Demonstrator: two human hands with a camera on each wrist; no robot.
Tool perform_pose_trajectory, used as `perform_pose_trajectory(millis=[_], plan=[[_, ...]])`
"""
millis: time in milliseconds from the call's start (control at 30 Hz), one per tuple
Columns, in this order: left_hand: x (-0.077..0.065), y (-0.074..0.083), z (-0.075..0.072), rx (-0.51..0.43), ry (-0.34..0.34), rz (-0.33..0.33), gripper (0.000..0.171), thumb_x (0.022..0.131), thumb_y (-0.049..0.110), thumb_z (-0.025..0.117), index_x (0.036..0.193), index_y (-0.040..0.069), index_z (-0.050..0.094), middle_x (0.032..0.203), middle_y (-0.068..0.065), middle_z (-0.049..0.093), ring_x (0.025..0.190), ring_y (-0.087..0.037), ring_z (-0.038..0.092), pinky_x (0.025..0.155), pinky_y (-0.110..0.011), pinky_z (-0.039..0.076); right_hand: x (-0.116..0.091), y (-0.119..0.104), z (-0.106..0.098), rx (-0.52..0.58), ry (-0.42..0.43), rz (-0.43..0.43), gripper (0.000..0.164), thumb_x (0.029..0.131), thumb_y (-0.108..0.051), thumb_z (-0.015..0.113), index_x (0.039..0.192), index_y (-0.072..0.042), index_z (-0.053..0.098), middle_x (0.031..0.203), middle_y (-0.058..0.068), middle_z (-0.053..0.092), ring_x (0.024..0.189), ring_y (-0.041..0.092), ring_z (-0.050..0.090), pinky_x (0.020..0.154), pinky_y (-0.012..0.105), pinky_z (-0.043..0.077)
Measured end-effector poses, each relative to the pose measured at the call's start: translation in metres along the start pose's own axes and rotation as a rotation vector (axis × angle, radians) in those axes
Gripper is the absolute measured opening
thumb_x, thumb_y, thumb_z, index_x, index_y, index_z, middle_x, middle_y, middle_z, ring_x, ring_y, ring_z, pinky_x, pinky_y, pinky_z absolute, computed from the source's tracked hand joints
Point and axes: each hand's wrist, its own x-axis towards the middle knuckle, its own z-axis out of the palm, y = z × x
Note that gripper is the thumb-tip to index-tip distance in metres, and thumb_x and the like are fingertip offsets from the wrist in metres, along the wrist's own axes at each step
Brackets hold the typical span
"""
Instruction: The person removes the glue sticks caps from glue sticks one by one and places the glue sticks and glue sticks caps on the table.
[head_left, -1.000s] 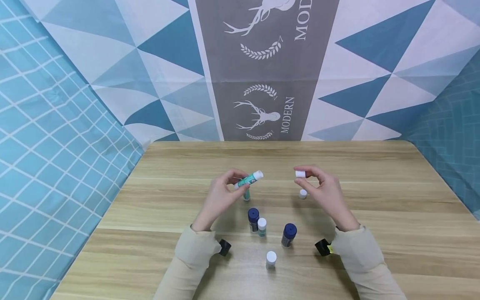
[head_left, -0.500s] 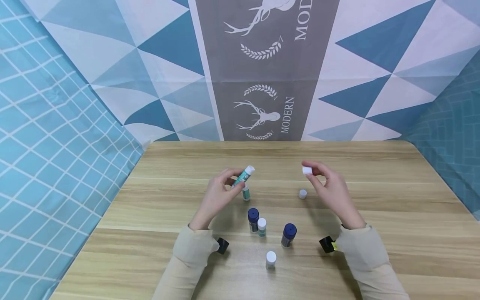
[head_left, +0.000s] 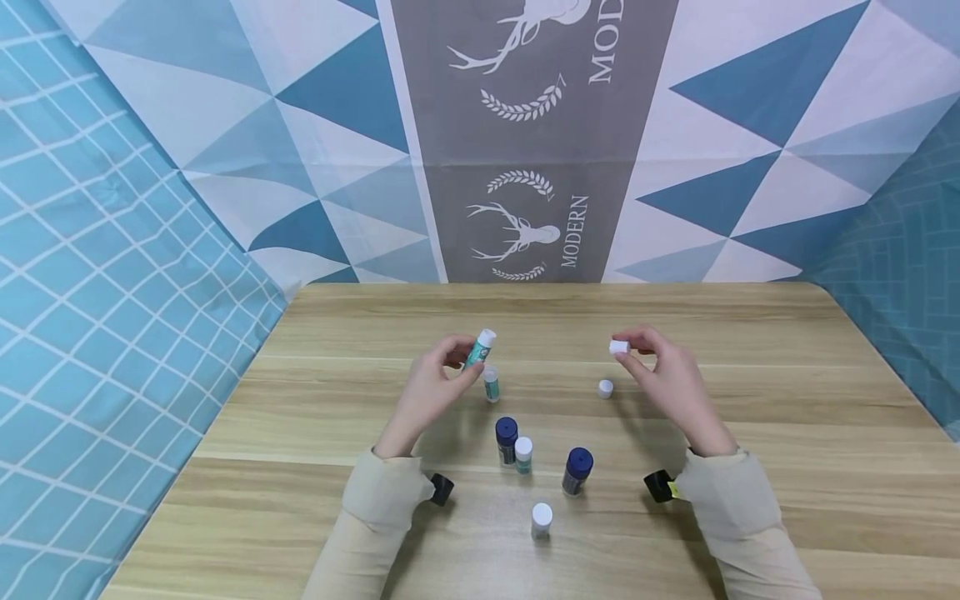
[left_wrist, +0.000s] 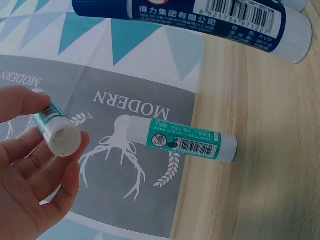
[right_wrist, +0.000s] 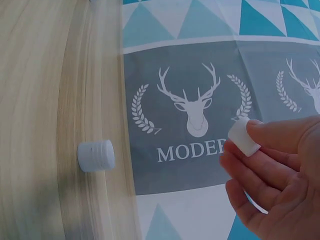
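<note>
Left grip (head_left: 437, 377): pinching a teal glue stick (head_left: 477, 352), tilted
Right grip (head_left: 666, 377): pinching a white cap (head_left: 619, 347), at the glue stick's three o'clock
Upright stick (head_left: 492, 387): held one's five o'clock
Loose cap (head_left: 605, 389): on the surface (head_left: 810, 467), held cap's seven o'clock

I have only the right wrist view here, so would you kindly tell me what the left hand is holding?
Observer: The left hand holds a green-labelled stick between its thumb and fingers.
Operator: Thank you; does anything stand on the table close to that hand?
Observer: Yes, a second green-labelled stick stands upright on the table, just below the held one in the head view.
</note>
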Motion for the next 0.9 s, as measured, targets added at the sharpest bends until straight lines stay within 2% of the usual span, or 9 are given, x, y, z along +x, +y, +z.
perform_pose_trajectory(millis=[200, 333, 500, 733, 900], plan=[[0.002, -0.003, 0.000, 0.041, 0.010, -0.025, 0.026, 0.080, 0.011, 0.065, 0.105, 0.005, 0.058, 0.097, -0.007, 0.064, 0.092, -0.023, 0.058, 0.082, -0.037, 0.046, 0.000, 0.006, 0.000, -0.031, -0.012, 0.007, 0.022, 0.086, -0.016, 0.062, 0.106, -0.005, 0.060, 0.100, 0.015, 0.065, 0.092, 0.031, 0.059, 0.079, 0.046, 0.046], [0.004, -0.007, 0.001, 0.058, -0.004, -0.045, 0.027, 0.079, 0.007, 0.065, 0.104, 0.002, 0.057, 0.096, -0.010, 0.063, 0.091, -0.026, 0.058, 0.083, -0.039, 0.046, 0.001, 0.009, 0.001, -0.044, -0.039, 0.018, 0.022, 0.086, -0.013, 0.062, 0.106, -0.004, 0.062, 0.094, 0.013, 0.065, 0.085, 0.025, 0.058, 0.076, 0.041, 0.046], [0.005, -0.010, 0.002, 0.071, -0.015, -0.077, 0.027, 0.077, 0.006, 0.066, 0.101, 0.002, 0.056, 0.093, -0.010, 0.063, 0.089, -0.026, 0.058, 0.081, -0.040, 0.045, 0.002, 0.012, 0.000, -0.060, -0.077, 0.018, 0.022, 0.086, -0.010, 0.061, 0.107, -0.003, 0.062, 0.096, 0.014, 0.064, 0.087, 0.026, 0.057, 0.077, 0.044, 0.045], [0.005, -0.018, 0.003, 0.135, -0.079, -0.178, 0.025, 0.075, 0.006, 0.067, 0.097, 0.004, 0.056, 0.093, -0.008, 0.063, 0.088, -0.021, 0.060, 0.082, -0.039, 0.047, 0.002, 0.013, 0.000, -0.116, -0.154, 0.091, 0.039, 0.084, -0.008, 0.061, 0.120, 0.004, 0.051, 0.098, 0.019, 0.062, 0.088, 0.031, 0.058, 0.075, 0.044, 0.045], [0.006, -0.024, 0.006, 0.172, -0.118, -0.232, 0.026, 0.074, 0.005, 0.067, 0.097, 0.004, 0.055, 0.094, -0.009, 0.062, 0.086, -0.021, 0.059, 0.078, -0.035, 0.048, 0.001, 0.017, 0.001, -0.135, -0.179, 0.113, 0.029, 0.080, -0.007, 0.063, 0.106, 0.007, 0.057, 0.091, 0.019, 0.063, 0.081, 0.028, 0.058, 0.070, 0.041, 0.046]])
